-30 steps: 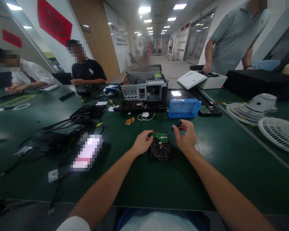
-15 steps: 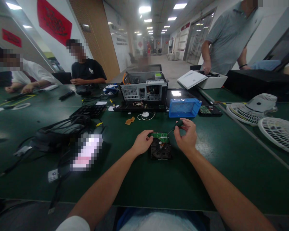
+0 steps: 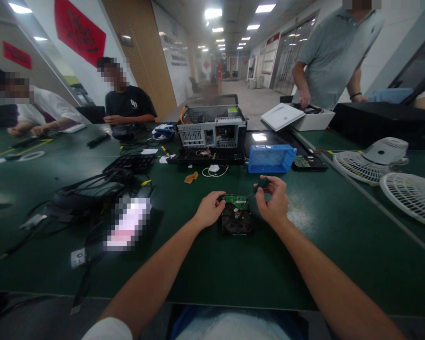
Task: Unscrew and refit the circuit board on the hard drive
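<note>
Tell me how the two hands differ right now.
The left hand grips the drive by its left edge, low on the table; the right hand pinches a small screwdriver above the drive's right corner. The left hand's fingers curl over the drive; the right hand's bunch round the handle, tool tip angled down at the green board. Both are bare.

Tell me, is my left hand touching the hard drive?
Touching. The head view shows the left hand gripping the hard drive at its far left corner, with no gap showing between them.
</note>
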### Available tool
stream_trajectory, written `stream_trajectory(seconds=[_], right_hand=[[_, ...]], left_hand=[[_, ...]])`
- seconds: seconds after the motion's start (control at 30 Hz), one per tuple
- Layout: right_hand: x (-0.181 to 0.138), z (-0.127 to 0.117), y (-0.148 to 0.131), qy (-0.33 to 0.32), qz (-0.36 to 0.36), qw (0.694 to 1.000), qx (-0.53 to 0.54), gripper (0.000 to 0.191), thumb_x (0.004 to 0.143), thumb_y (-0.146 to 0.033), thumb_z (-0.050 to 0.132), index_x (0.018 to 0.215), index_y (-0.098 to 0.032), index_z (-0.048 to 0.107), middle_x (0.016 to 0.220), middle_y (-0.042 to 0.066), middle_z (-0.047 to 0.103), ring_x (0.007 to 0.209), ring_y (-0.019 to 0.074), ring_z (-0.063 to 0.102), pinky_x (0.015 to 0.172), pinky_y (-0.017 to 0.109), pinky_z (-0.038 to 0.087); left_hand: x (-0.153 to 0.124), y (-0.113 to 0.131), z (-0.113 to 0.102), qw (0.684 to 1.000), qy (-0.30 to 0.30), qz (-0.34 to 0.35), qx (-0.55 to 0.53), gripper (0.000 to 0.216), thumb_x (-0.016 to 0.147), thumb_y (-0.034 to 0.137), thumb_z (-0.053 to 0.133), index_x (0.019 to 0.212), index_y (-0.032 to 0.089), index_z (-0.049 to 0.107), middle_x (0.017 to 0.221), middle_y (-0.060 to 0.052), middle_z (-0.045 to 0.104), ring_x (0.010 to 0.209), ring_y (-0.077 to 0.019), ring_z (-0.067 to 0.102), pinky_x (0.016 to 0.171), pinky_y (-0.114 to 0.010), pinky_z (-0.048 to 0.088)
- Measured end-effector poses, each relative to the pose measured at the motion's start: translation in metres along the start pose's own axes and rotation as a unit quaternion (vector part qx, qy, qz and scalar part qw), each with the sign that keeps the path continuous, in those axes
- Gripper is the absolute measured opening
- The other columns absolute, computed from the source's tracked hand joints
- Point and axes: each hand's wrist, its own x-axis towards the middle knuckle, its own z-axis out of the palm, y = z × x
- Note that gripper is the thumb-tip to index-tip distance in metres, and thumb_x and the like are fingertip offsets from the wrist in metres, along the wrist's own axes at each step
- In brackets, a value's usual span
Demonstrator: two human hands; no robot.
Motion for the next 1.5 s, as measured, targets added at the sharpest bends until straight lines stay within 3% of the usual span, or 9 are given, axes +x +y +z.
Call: stream_trajectory(seconds=[0.27, 0.4, 0.7, 0.87, 0.97, 1.1, 1.2, 1.37, 1.5], right_hand=[[0.001, -0.001, -0.001, 0.023, -0.014, 0.997, -0.077, 0.049, 0.092, -0.035, 0.073, 0.133, -0.024, 0.050, 0.111, 0.008, 0.063, 0.077, 0.0210, 0.068, 0.067, 0.040, 0.063], [0.003, -0.003, -0.004, 0.012, -0.025, 0.997, -0.075, 0.046, 0.094, -0.033, 0.069, 0.135, -0.024, 0.051, 0.107, 0.007, 0.060, 0.074, 0.0196, 0.065, 0.066, 0.039, 0.062], [0.003, -0.002, -0.005, 0.022, -0.008, 0.997, -0.071, 0.044, 0.095, -0.033, 0.068, 0.134, -0.023, 0.050, 0.098, 0.003, 0.059, 0.071, 0.0179, 0.062, 0.069, 0.038, 0.059], [0.008, -0.005, -0.005, 0.070, -0.054, 0.988, -0.129, 0.040, 0.093, -0.040, 0.073, 0.124, -0.023, 0.054, 0.093, 0.004, 0.058, 0.084, 0.0244, 0.062, 0.081, 0.047, 0.058], [0.010, -0.005, -0.007, 0.075, -0.073, 0.984, -0.141, 0.039, 0.093, -0.040, 0.073, 0.122, -0.022, 0.055, 0.100, 0.007, 0.060, 0.097, 0.0277, 0.061, 0.085, 0.050, 0.058], [0.010, -0.002, -0.006, 0.066, -0.078, 0.990, -0.093, 0.038, 0.094, -0.035, 0.072, 0.124, -0.023, 0.052, 0.125, 0.014, 0.059, 0.114, 0.0298, 0.062, 0.088, 0.051, 0.060], [0.007, 0.000, -0.002, 0.053, -0.061, 0.996, -0.038, 0.041, 0.095, -0.032, 0.071, 0.128, -0.024, 0.048, 0.135, 0.015, 0.057, 0.113, 0.0276, 0.066, 0.087, 0.048, 0.063], [0.006, -0.002, 0.002, 0.066, -0.043, 0.994, -0.079, 0.042, 0.093, -0.037, 0.075, 0.125, -0.023, 0.052, 0.125, 0.013, 0.060, 0.096, 0.0246, 0.068, 0.079, 0.045, 0.063], [0.009, -0.005, -0.005, 0.061, -0.071, 0.989, -0.118, 0.039, 0.093, -0.038, 0.074, 0.125, -0.024, 0.056, 0.116, 0.011, 0.060, 0.098, 0.0261, 0.064, 0.078, 0.044, 0.062]], left_hand=[[-0.001, 0.000, 0.001, 1.000, 0.007, -0.002, -0.009, 0.039, 0.096, 0.026, 0.060, 0.133, 0.020, 0.065, 0.111, -0.007, 0.069, 0.072, -0.0132, 0.063, 0.066, -0.027, 0.052], [-0.002, 0.005, -0.002, 1.000, 0.003, -0.003, -0.006, 0.039, 0.096, 0.026, 0.060, 0.134, 0.020, 0.065, 0.111, -0.007, 0.069, 0.072, -0.0132, 0.063, 0.066, -0.027, 0.053], [-0.001, 0.005, -0.003, 1.000, -0.006, -0.007, -0.004, 0.039, 0.097, 0.026, 0.059, 0.136, 0.022, 0.064, 0.115, -0.007, 0.068, 0.074, -0.0135, 0.064, 0.066, -0.028, 0.053], [-0.001, 0.005, -0.003, 1.000, -0.002, -0.008, 0.000, 0.039, 0.097, 0.026, 0.059, 0.135, 0.021, 0.064, 0.111, -0.006, 0.069, 0.073, -0.0136, 0.063, 0.066, -0.028, 0.052], [-0.001, 0.005, -0.002, 1.000, -0.007, -0.009, -0.001, 0.039, 0.097, 0.026, 0.059, 0.136, 0.022, 0.064, 0.111, -0.006, 0.069, 0.075, -0.0137, 0.063, 0.066, -0.027, 0.053], [0.000, 0.002, 0.001, 1.000, 0.011, 0.002, 0.002, 0.037, 0.096, 0.025, 0.061, 0.132, 0.021, 0.066, 0.114, -0.007, 0.068, 0.074, -0.0129, 0.063, 0.069, -0.028, 0.054], [0.000, 0.000, 0.002, 1.000, 0.012, 0.002, 0.001, 0.037, 0.096, 0.026, 0.060, 0.133, 0.021, 0.066, 0.115, -0.007, 0.068, 0.073, -0.0127, 0.063, 0.068, -0.028, 0.054], [-0.002, 0.002, -0.001, 1.000, 0.003, -0.008, 0.001, 0.038, 0.097, 0.028, 0.060, 0.134, 0.019, 0.065, 0.111, -0.008, 0.069, 0.073, -0.0135, 0.064, 0.066, -0.027, 0.053], [-0.003, 0.008, -0.004, 1.000, -0.002, -0.012, 0.000, 0.038, 0.098, 0.028, 0.060, 0.135, 0.021, 0.064, 0.112, -0.008, 0.069, 0.075, -0.0143, 0.065, 0.066, -0.028, 0.054]])
